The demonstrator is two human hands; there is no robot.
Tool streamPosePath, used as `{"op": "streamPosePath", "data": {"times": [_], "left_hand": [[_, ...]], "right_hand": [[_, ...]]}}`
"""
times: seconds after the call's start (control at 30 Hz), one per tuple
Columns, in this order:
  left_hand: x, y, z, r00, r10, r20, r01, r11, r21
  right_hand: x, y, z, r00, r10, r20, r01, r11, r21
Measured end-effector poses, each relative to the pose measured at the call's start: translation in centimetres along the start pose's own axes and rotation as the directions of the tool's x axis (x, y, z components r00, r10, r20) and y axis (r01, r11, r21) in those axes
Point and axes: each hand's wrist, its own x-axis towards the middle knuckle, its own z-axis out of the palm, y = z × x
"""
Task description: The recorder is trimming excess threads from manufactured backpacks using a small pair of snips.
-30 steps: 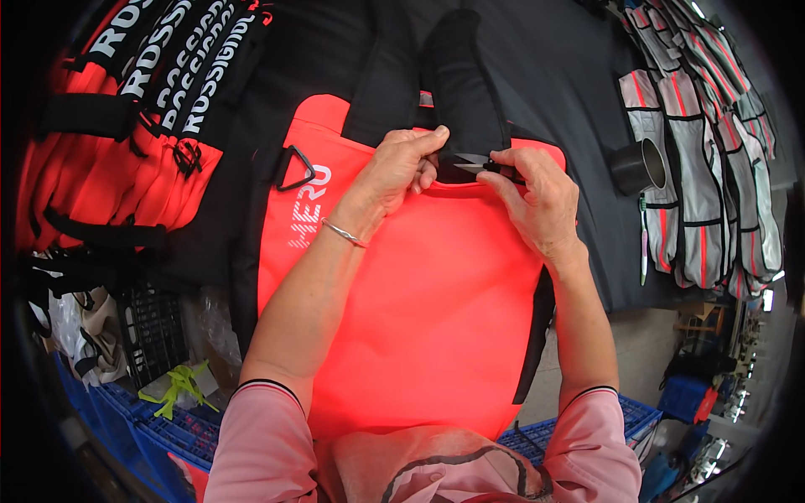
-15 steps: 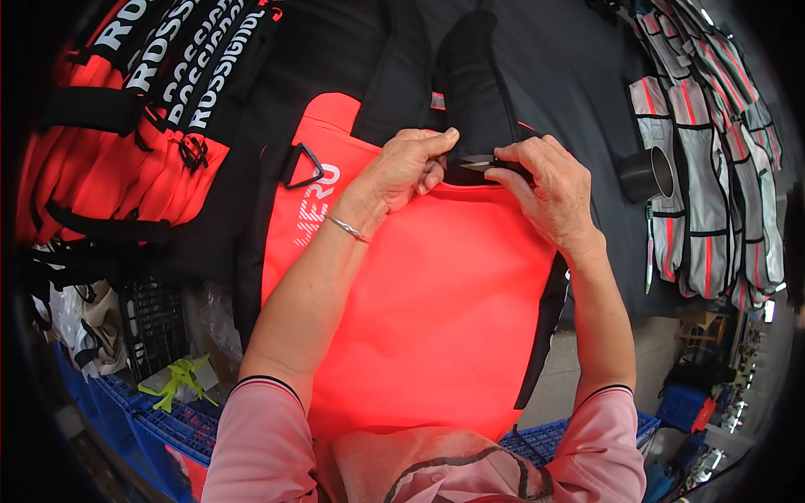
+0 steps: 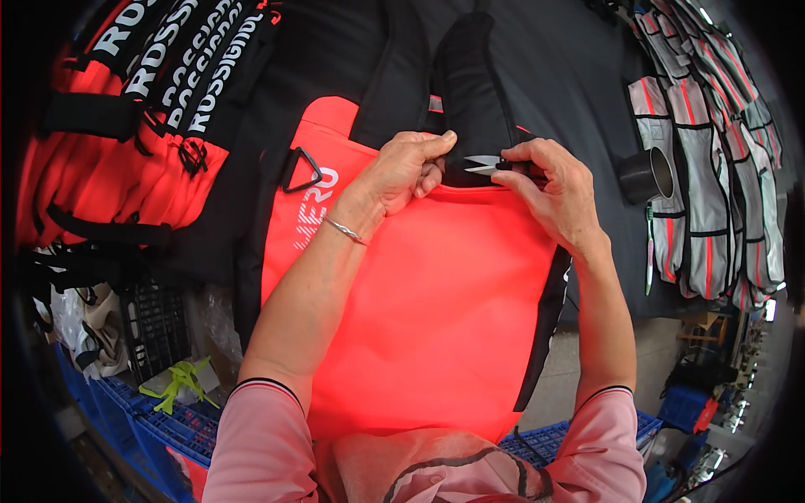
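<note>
Open-bladed snips (image 3: 490,159) are pinched in the right hand's (image 3: 558,189) fingers, aimed at nine o'clock toward the left hand (image 3: 407,172).
Their long axis is laid along the red bag's (image 3: 419,293) twelve-o'clock edge, over the black strap (image 3: 474,92); whether anything is pinched by the curled left fingers cannot be told. From the right hand, tabletop (image 3: 579,101) is offered toward one o'clock, a dark cup (image 3: 631,178) at three.

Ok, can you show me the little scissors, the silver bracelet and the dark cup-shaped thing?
Little scissors (image 3: 485,159): head view, on the upper blade.
Silver bracelet (image 3: 345,230): head view, on its band.
Dark cup-shaped thing (image 3: 636,178): head view, on its outer side.
</note>
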Motion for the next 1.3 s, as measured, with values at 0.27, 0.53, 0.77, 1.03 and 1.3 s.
{"op": "streamPosePath", "data": {"times": [0.27, 0.53, 0.77, 1.03, 1.3], "left_hand": [[0.2, -0.1, -0.3, 0.998, 0.025, 0.066, -0.025, 1.000, -0.001], [0.2, -0.2, -0.3, 0.999, 0.031, 0.044, -0.031, 0.999, -0.008], [0.2, -0.2, -0.3, 0.999, 0.031, 0.041, -0.031, 1.000, 0.001], [0.2, -0.1, -0.3, 0.999, 0.008, 0.045, -0.007, 1.000, -0.007], [0.2, -0.1, 0.1, 0.999, 0.027, 0.027, -0.028, 1.000, 0.004]], "right_hand": [[0.3, -0.3, 1.2, 0.988, -0.133, -0.075, 0.124, 0.985, -0.122], [0.4, -0.2, 1.1, 0.987, -0.137, -0.083, 0.130, 0.988, -0.087], [0.8, -0.2, 1.7, 0.973, -0.221, -0.067, 0.209, 0.967, -0.148], [0.5, -0.3, 0.9, 0.996, -0.069, 0.056, 0.071, 0.997, -0.020], [-0.1, 0.6, 0.0, 0.997, -0.078, 0.020, 0.079, 0.995, -0.057]]}}
